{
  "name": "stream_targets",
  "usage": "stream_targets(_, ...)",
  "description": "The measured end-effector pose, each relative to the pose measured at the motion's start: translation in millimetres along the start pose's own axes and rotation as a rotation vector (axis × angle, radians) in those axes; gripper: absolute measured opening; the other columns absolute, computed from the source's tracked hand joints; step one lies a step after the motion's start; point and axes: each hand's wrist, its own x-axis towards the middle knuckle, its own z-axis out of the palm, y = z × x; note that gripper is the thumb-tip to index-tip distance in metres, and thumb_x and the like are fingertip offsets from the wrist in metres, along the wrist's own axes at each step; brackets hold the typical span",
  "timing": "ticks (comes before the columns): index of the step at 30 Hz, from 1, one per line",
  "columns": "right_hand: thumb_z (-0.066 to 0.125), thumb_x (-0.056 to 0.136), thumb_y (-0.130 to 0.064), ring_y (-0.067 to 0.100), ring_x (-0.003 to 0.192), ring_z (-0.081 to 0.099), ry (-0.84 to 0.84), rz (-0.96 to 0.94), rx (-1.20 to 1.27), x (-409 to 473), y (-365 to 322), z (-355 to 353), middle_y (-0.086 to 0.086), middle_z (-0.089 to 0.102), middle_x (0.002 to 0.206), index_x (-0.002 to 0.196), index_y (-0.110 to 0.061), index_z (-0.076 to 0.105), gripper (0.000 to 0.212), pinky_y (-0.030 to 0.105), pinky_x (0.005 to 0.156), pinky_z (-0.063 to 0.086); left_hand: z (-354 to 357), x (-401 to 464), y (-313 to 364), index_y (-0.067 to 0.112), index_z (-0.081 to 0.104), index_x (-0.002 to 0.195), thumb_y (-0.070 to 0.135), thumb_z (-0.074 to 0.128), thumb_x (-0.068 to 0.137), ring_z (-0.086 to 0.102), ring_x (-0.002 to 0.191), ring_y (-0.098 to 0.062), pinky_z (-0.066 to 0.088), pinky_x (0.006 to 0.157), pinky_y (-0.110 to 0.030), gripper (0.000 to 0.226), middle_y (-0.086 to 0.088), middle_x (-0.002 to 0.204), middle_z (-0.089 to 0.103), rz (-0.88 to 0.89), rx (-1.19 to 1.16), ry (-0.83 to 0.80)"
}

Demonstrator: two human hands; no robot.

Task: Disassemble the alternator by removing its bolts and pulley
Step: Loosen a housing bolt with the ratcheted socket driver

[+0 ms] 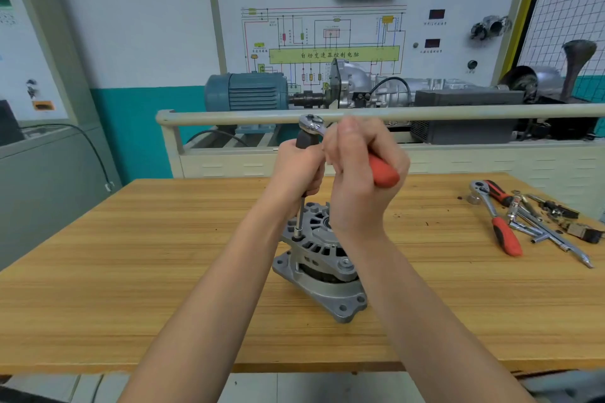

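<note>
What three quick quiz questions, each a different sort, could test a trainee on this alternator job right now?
1. True or false: the right hand grips the red-handled ratchet wrench.
2. Which hand steadies the grey extension bar standing on the silver cast-metal alternator? A left B right
3. Fill in: the spare tools lie on the wooden table's ____ side.

Key: 1 true; 2 A, left hand; 3 right.

Wooden workbench [131, 288] foreground. Training board with wiring diagram [327, 36] at 12 o'clock; white-and-teal wall [140, 75] at 10; wire-mesh panel [569, 20] at 2.
</note>
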Motion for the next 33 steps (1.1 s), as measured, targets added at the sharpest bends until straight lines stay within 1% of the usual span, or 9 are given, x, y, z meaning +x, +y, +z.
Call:
stream_targets(2,0.051,0.086,-0.01,0.016,0.047,0.031,0.029,0.067,0.084,6.1,-1.0,-2.3,-0.009,0.036,0.047,0.056,-0.019,0.045,0.032,0.032,0.053,0.028,-1.6,-0.9,-1.7,0.014,0.045,0.056,0.012,0.061,0.074,0.028,0.045,-0.016,0.023,0.042,-0.018,0.024,-0.006,0.049,0.036,0.007,-0.066,-0.023)
stream_targets(4,0.048,0.088,-0.007,0.016,0.044,0.029,0.063,0.217,0.276,17.5,0.0,-10.0,-0.004,0.032,0.042,0.047,-0.016,0.041,0.042,0.032,0.052,0.028,-4.9,-1.7,-3.7,0.019,0.037,0.051,0.007,0.062,0.078,0.019,0.034,-0.01,0.019,0.037,-0.016,0.039,0.006,0.04,0.028,0.029,-0.12,-0.075)
stream_targets(9,0.038,0.093,-0.01,0.012,0.037,0.025,0.271,0.723,0.793,48.3,11.1,-36.2,-0.004,0.026,0.037,0.039,-0.018,0.035,0.055,0.023,0.043,0.03,-18.7,-5.4,-2.0,0.016,0.041,0.053,0.002,0.061,0.087,0.026,0.034,-0.013,0.026,0.04,-0.02,0.042,0.003,0.04,0.032,0.058,-0.14,-0.248)
stream_targets(12,0.043,0.085,-0.008,0.011,0.033,0.024,0.383,0.871,0.905,58.9,18.0,-39.1,-0.005,0.025,0.036,0.04,-0.018,0.032,0.047,0.021,0.04,0.025,-21.4,-3.8,1.5,0.014,0.044,0.055,0.004,0.062,0.085,0.031,0.035,-0.015,0.03,0.041,-0.021,0.037,0.001,0.041,0.036,0.067,-0.181,-0.336)
stream_targets(17,0.04,0.093,-0.009,0.011,0.037,0.024,0.421,0.763,0.793,52.7,12.0,-35.6,-0.005,0.025,0.039,0.042,-0.018,0.034,0.053,0.022,0.041,0.029,-10.9,-0.1,-2.8,0.019,0.038,0.044,0.012,0.054,0.092,0.019,0.028,-0.007,0.019,0.035,-0.015,0.052,0.006,0.035,0.025,-0.01,-0.242,-0.338)
stream_targets(20,0.039,0.096,-0.007,0.014,0.043,0.028,0.253,0.505,0.533,34.6,3.4,-23.9,-0.003,0.029,0.041,0.046,-0.017,0.037,0.051,0.027,0.05,0.034,-5.9,1.8,-3.9,0.021,0.035,0.043,0.01,0.051,0.094,0.016,0.029,-0.007,0.016,0.036,-0.014,0.054,0.007,0.036,0.022,-0.031,-0.249,-0.23)
stream_targets(25,0.052,0.087,-0.011,0.02,0.051,0.03,0.015,0.075,0.026,10.9,-5.7,-2.0,-0.002,0.035,0.052,0.06,-0.019,0.041,0.03,0.036,0.053,0.028,3.5,-3.5,-5.0,0.025,0.041,0.036,0.005,0.05,0.088,0.02,0.033,-0.007,0.017,0.036,-0.013,0.057,0.008,0.039,0.027,0.0,-0.211,-0.079)
stream_targets(28,0.052,0.087,-0.007,0.019,0.047,0.026,0.004,0.107,0.061,14.7,-8.0,-2.1,0.0,0.03,0.048,0.06,-0.018,0.04,0.031,0.032,0.052,0.026,2.8,-5.4,-5.5,0.025,0.04,0.041,0.006,0.052,0.086,0.019,0.033,-0.008,0.018,0.037,-0.013,0.051,0.006,0.039,0.026,0.009,-0.238,-0.087)
stream_targets(33,0.038,0.095,-0.005,0.012,0.04,0.027,0.102,0.503,0.473,45.3,-0.8,-20.6,-0.005,0.029,0.039,0.043,-0.017,0.038,0.054,0.025,0.048,0.031,-2.9,-5.7,-4.3,0.014,0.035,0.054,0.004,0.053,0.092,0.019,0.031,-0.009,0.017,0.039,-0.018,0.043,0.005,0.037,0.025,-0.004,-0.261,-0.211)
